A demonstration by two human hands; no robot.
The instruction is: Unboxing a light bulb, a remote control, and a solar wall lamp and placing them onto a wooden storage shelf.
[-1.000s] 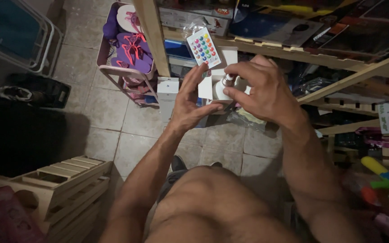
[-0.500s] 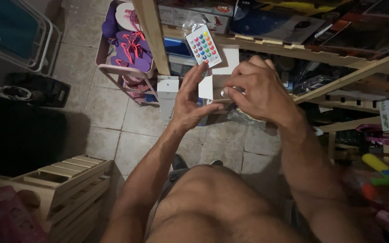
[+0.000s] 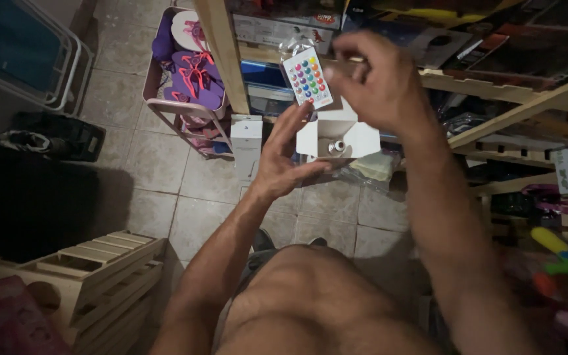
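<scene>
1. A tiled floor of pale square tiles carries a pink rack of purple sandals.
2. A slatted wooden crate stands on it at lower left.
3. A dark bag lies by a wire-framed bin.
4. Wooden shelves carry boxed goods.

Light: dim indoor, brightest on the floor tiles and upper shelves.
Shadow: large black patch at left; torso and lower corners murky.
Blur: right hand smeared; toys at lower right soft.
Sharpest: white remote, open box.
Edges: wide-angle bending.
</scene>
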